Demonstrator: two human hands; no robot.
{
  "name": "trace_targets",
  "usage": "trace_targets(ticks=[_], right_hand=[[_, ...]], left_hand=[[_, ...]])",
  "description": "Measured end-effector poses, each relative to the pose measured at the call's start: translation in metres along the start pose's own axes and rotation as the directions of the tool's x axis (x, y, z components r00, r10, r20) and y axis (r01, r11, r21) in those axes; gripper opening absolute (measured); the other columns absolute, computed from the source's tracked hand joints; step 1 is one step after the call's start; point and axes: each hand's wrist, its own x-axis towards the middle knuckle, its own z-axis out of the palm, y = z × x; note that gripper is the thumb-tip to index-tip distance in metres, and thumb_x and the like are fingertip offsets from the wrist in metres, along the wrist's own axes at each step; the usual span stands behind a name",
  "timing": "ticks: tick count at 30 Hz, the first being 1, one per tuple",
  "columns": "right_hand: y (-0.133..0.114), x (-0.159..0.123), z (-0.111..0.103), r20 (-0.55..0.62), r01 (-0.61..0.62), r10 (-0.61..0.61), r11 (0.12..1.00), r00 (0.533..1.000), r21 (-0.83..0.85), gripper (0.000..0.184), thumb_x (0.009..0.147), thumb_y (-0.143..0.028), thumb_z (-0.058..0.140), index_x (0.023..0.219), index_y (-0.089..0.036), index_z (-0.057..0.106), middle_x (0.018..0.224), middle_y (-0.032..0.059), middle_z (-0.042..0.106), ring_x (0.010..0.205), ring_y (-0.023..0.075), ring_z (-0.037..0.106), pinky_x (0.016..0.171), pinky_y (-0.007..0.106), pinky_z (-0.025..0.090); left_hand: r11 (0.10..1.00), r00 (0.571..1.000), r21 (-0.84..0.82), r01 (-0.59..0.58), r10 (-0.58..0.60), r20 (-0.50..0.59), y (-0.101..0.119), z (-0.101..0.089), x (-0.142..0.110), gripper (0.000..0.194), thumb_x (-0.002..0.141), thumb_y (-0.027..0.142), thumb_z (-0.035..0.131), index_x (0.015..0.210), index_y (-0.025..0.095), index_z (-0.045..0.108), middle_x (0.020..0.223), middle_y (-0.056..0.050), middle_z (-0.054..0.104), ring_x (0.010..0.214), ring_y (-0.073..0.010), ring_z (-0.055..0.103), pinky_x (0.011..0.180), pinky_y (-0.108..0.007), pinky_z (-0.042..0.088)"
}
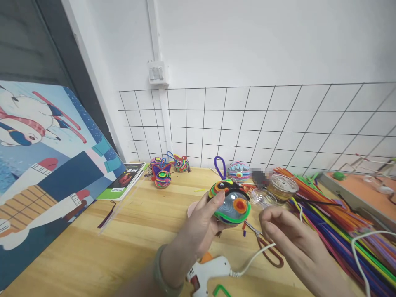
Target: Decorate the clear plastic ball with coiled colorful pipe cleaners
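Observation:
My left hand point(206, 220) is closed around a round ornament point(232, 208), its thumb pressed on the upper left side. The ornament is a clear ball partly wrapped in coloured pipe cleaners, with a green rim, an orange disc on the front and a purple loop on top. Just right of it, my right hand point(291, 239) is apart from the ornament, fingers curled and thumb tip against the index finger. Whatever may be in that pinch is hidden. Scissors point(270, 249) with brown handles lie between the hands. Below my left hand rests a white glue gun point(213, 270).
Several finished ornaments point(162, 178) sit at the back, near a book point(123, 181). A striped ball point(239, 171), a spool point(283, 185) and bundled pipe cleaners point(334, 231) lie at right. A white cord point(256, 258) crosses the table. A picture board point(55, 165) leans at left.

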Motion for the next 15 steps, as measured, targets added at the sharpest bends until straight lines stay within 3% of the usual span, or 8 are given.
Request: trace_targets(ticks=[2,6,10,15], right_hand=[[0.005,0.0,0.004,-0.072,-0.022,0.023,1.0,0.997,0.011,0.025,0.088,-0.047,0.055,0.1,-0.025,0.055,0.084,0.0042,0.061,0.074,0.0191,0.062,0.058,0.027,0.053],[0.013,-0.001,0.012,-0.071,-0.031,0.031,0.999,0.997,0.009,0.049,0.084,-0.047,0.06,0.127,-0.029,0.044,0.117,0.0106,0.06,0.101,0.0262,0.062,0.069,0.033,0.059],[0.016,-0.003,0.016,-0.036,0.002,-0.002,1.0,0.999,0.004,0.059,0.084,-0.044,0.062,0.136,-0.033,0.037,0.136,0.0095,0.051,0.119,0.0284,0.054,0.093,0.043,0.053],[0.013,-0.003,0.019,-0.049,0.011,-0.01,1.0,0.999,0.018,0.068,0.081,-0.043,0.066,0.139,-0.034,0.033,0.14,0.0082,0.048,0.123,0.0294,0.053,0.095,0.042,0.053]], left_hand=[[1.0,1.0,0.009,0.013,-0.014,0.014,0.001,0.0,0.0,0.04,0.081,0.039,0.066,0.113,0.015,0.058,0.115,-0.016,0.065,0.097,-0.0278,0.064,0.074,-0.037,0.051],[0.998,0.997,0.049,0.043,-0.046,0.068,0.003,0.002,-0.002,0.04,0.078,0.038,0.07,0.109,0.016,0.06,0.112,-0.014,0.066,0.094,-0.0247,0.064,0.072,-0.033,0.049],[0.996,0.993,0.083,0.045,-0.054,0.107,0.004,0.003,-0.004,0.044,0.074,0.034,0.074,0.111,0.016,0.059,0.112,-0.012,0.065,0.092,-0.0216,0.062,0.074,-0.031,0.047],[0.991,0.989,0.125,0.048,-0.065,0.135,0.006,0.004,-0.006,0.05,0.07,0.029,0.078,0.113,0.016,0.058,0.115,-0.013,0.064,0.1,-0.0242,0.061,0.082,-0.033,0.044]])
